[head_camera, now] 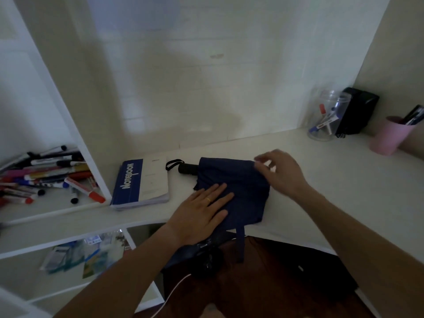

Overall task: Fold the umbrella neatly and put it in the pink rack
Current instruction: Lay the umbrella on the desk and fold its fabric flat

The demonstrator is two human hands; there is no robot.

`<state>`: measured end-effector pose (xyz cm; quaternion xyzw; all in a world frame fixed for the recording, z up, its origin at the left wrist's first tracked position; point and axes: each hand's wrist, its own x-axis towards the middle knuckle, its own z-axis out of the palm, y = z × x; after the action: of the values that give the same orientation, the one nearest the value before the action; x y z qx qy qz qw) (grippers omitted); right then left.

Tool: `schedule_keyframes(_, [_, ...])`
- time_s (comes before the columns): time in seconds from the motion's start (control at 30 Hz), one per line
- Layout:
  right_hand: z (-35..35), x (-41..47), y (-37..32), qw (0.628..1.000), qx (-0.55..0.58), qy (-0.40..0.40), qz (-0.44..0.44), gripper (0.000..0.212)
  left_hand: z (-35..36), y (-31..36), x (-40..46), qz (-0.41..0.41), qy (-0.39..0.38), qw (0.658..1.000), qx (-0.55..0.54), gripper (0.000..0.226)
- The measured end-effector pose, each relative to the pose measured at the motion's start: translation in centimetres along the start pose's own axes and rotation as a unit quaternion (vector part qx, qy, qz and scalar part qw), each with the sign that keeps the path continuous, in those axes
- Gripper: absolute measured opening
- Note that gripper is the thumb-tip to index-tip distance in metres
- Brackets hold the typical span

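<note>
Folding is the step in hand: the dark navy fabric umbrella (238, 191) lies on the white bench (344, 180), its short black cylindrical handle (188, 168) and black wrist loop (174, 164) pointing toward the blue and white paper notebook (142, 182) just beside it. The left hand (202, 214) presses flat and spread on the near part of the umbrella canopy, its grip wide and closed on nothing, only pinning the cloth. The right hand (280, 173) is at the umbrella's far corner, fingertips pinching a fold of the fabric, though motion blur makes how firm a grip it is hard to tell. The canopy looks thin, limp and slippery, lying in soft creased panels, with a narrow navy strap (240, 244) hanging off the bench edge below the umbrella. I judge the task about midway: the panels are flattened but not yet rolled or strapped. The next move would call for drawing the pinched fold over and wrapping tightly while the flat hand keeps the cloth from sliding. The matte pink plastic cup-shaped rack (387, 138) stands well apart from the umbrella, at the bench's far right, with pens already in it.
</note>
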<state>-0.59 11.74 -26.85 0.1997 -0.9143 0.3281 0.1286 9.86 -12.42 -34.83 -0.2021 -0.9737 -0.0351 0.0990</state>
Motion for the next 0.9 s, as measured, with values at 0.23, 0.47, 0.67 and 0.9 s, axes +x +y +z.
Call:
schedule_keyframes(0.23, [0.5, 6.2, 0.7, 0.976, 0.057, -0.182, 0.101, 0.019, 0.4, -0.3, 0.1, 0.006, 0.008, 1.0, -0.002, 0.058])
schedule_keyframes(0.47, [-2.9, 5.1, -1.5, 0.945, 0.312, -0.091, 0.047, 0.022, 0.8, 0.3, 1.9, -0.021, 0.016, 1.0, -0.01, 0.062])
schedule_keyframes(0.67, [-2.4, 0.0, -0.8, 0.996, 0.012, -0.084, -0.037, 0.075, 0.9, 0.2, 1.9, -0.012, 0.053, 0.999, 0.001, 0.057])
schedule_keyframes(0.9, [1.0, -5.4, -1.0, 0.994, 0.075, 0.08, 0.012, 0.016, 0.6, 0.7, 1.7, -0.011, 0.069, 0.997, 0.009, 0.054])
